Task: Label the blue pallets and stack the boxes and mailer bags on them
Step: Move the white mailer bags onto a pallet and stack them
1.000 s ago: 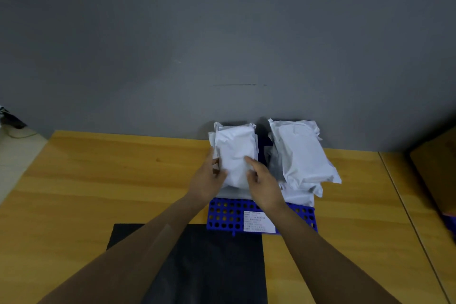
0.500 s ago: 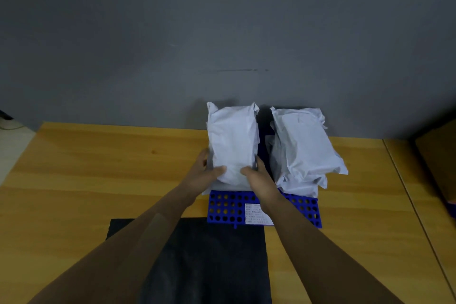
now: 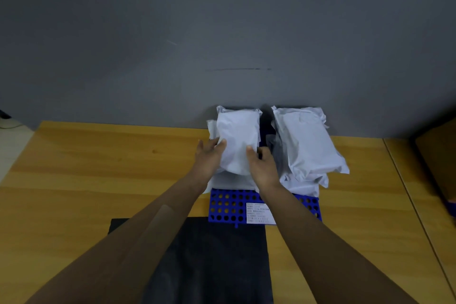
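left hand (image 3: pixel 209 157): thumb on top of the top mailer bag (image 3: pixel 238 136), fingers round its left edge, holding it
right hand (image 3: pixel 263 168): thumb on the bag's near-right face, fingers curled into the gap between the two stacks, holding the same bag
why two hands: bag is soft and bulging, so a grip on both edges lets it be squared on the pile (my read)
top mailer bag: on the left stack (image 3: pixel 230 181), left half of the blue pallet (image 3: pixel 227 207), long axis near to far; fully settled or not, can't tell
right stack (image 3: pixel 308 145): white mailer bags on the right half, top one skewed, near-right corner past the bags under it
blue pallet: on the table (image 3: pixel 98 168), far side at the grey wall (image 3: pixel 222 32)
label (image 3: pixel 260 213): white sheet on the bare near strip, right of centre; bags probably kept far of it so it stays readable
step: seating and aligning the bag on the left stack
risk: slick bags on a domed pile, could slide into the gap
rest: black mat (image 3: pixel 209 261) near of the pallet, cardboard box (image 3: pixel 439 160) at the right edge
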